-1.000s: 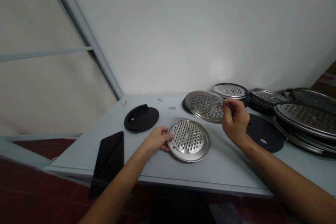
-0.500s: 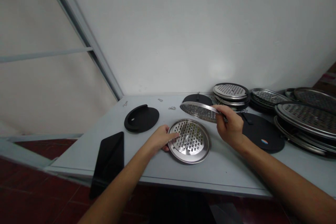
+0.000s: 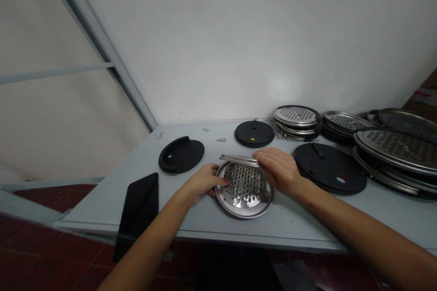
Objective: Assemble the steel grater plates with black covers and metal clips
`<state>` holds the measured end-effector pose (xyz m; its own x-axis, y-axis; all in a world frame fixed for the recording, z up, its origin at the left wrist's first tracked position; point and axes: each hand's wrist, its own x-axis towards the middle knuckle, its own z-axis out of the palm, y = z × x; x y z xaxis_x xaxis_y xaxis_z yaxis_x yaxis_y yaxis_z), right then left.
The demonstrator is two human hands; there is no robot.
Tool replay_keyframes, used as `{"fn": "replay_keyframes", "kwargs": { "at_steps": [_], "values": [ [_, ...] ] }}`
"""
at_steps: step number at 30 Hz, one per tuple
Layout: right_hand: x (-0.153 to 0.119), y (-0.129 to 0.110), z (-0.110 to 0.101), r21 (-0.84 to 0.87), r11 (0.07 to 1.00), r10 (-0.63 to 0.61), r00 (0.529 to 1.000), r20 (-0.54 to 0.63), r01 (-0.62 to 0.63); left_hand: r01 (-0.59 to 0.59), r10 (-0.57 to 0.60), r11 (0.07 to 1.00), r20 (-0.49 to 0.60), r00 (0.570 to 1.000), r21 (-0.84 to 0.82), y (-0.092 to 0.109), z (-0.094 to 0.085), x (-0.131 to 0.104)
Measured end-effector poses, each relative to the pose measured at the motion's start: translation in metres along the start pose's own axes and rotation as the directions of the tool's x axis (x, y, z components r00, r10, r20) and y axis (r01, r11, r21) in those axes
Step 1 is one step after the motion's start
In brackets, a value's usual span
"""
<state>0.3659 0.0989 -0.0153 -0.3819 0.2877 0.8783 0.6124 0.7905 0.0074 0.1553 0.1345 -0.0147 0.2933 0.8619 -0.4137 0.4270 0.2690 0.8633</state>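
Note:
My left hand (image 3: pixel 205 180) grips the left rim of a round metal grater plate (image 3: pixel 244 193), thumb on its perforated face. The plate lies tilted just above or on the table; I cannot tell whether it touches. My right hand (image 3: pixel 278 168) holds a second round metal plate (image 3: pixel 238 159) by its right edge. That plate is seen nearly edge-on, over the far rim of the first. A black round base (image 3: pixel 187 154) with a raised curved lip lies to the left. Behind my hands sits a black disc (image 3: pixel 254 133) with a yellow sticker.
Small metal clips (image 3: pixel 221 139) lie toward the back of the white table (image 3: pixel 201 223). A black tablet-like slab (image 3: pixel 138 207) overhangs the front left edge. At right are a black disc (image 3: pixel 329 168), a grater stack (image 3: pixel 296 118) and larger stacked graters (image 3: pixel 399 150). The wall (image 3: pixel 218 45) stands behind.
My right hand has moved down and left, bringing its plate from above the far right to over the far rim of the lower plate. My left hand keeps its grip.

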Motion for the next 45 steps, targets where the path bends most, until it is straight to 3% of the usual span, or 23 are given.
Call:
{"fn": "replay_keyframes", "kwargs": {
  "at_steps": [5, 8, 13, 17, 21, 26, 30, 32, 34, 35, 36, 37, 38, 40, 41, 43, 45],
  "values": [
    [-0.003, -0.004, 0.004, 0.063, 0.993, 0.097, 0.992, 0.083, -0.102, -0.036, 0.038, 0.998, -0.046, 0.998, 0.043, 0.002, 0.004, -0.003],
    [-0.011, -0.007, 0.004, 0.128, 0.989, 0.048, 0.976, 0.212, -0.077, -0.069, 0.070, 0.997, -0.014, 0.997, 0.021, 0.003, 0.005, -0.007],
    [-0.023, -0.017, -0.004, 0.146, 0.986, -0.013, 0.855, 0.518, -0.074, -0.047, 0.055, 0.991, 0.058, 0.997, -0.129, -0.002, -0.001, -0.010],
    [-0.025, -0.026, -0.009, 0.166, 0.978, -0.002, 0.791, 0.612, -0.126, -0.009, 0.041, 0.961, 0.111, 0.993, -0.277, -0.007, -0.009, -0.008],
    [-0.025, -0.030, -0.008, 0.184, 0.974, -0.012, 0.780, 0.626, -0.133, 0.023, 0.014, 0.904, 0.082, 0.997, -0.427, -0.008, -0.011, -0.007],
    [-0.022, -0.032, -0.006, 0.210, 0.971, -0.043, 0.777, 0.628, -0.116, 0.023, -0.015, 0.733, 0.017, 1.000, -0.680, -0.006, -0.001, -0.012],
    [-0.019, -0.037, -0.007, 0.291, 0.952, -0.115, 0.771, 0.626, -0.095, -0.095, 0.025, 0.779, -0.121, 0.992, -0.620, -0.005, 0.013, -0.017],
    [-0.020, -0.037, -0.006, 0.310, 0.944, -0.107, 0.793, 0.600, -0.107, -0.136, 0.055, 0.812, -0.157, 0.986, -0.568, -0.005, 0.018, -0.017],
    [-0.023, -0.033, -0.005, 0.270, 0.947, 0.020, 0.867, 0.498, -0.177, -0.142, 0.061, 0.808, -0.158, 0.985, -0.572, -0.005, 0.022, -0.015],
    [-0.024, -0.029, -0.003, 0.233, 0.935, 0.155, 0.900, 0.408, -0.267, -0.149, 0.064, 0.790, -0.162, 0.985, -0.594, -0.004, 0.023, -0.012],
    [-0.025, -0.024, -0.001, 0.209, 0.893, 0.330, 0.896, 0.298, -0.399, -0.156, 0.063, 0.761, -0.167, 0.984, -0.630, -0.003, 0.025, -0.009],
    [-0.026, -0.018, 0.002, 0.221, 0.805, 0.518, 0.833, 0.194, -0.551, -0.161, 0.061, 0.725, -0.170, 0.984, -0.670, -0.001, 0.027, -0.006],
    [-0.026, -0.012, 0.005, 0.275, 0.671, 0.684, 0.718, 0.129, -0.689, -0.165, 0.060, 0.687, -0.170, 0.984, -0.708, 0.000, 0.030, -0.003],
    [-0.025, -0.003, 0.009, 0.429, 0.349, 0.874, 0.454, 0.172, -0.833, -0.175, 0.071, 0.623, -0.167, 0.983, -0.762, 0.005, 0.037, 0.004],
    [-0.023, 0.000, 0.010, 0.495, 0.205, 0.902, 0.359, 0.239, -0.845, -0.181, 0.079, 0.602, -0.167, 0.983, -0.778, 0.008, 0.042, 0.008],
    [-0.020, 0.002, 0.009, 0.583, -0.003, 0.903, 0.249, 0.351, -0.812, -0.192, 0.096, 0.579, -0.167, 0.981, -0.792, 0.012, 0.051, 0.014],
    [-0.016, 0.001, 0.006, 0.633, -0.083, 0.906, 0.206, 0.369, -0.769, -0.198, 0.107, 0.563, -0.167, 0.980, -0.802, 0.016, 0.059, 0.018]
  ]
}}
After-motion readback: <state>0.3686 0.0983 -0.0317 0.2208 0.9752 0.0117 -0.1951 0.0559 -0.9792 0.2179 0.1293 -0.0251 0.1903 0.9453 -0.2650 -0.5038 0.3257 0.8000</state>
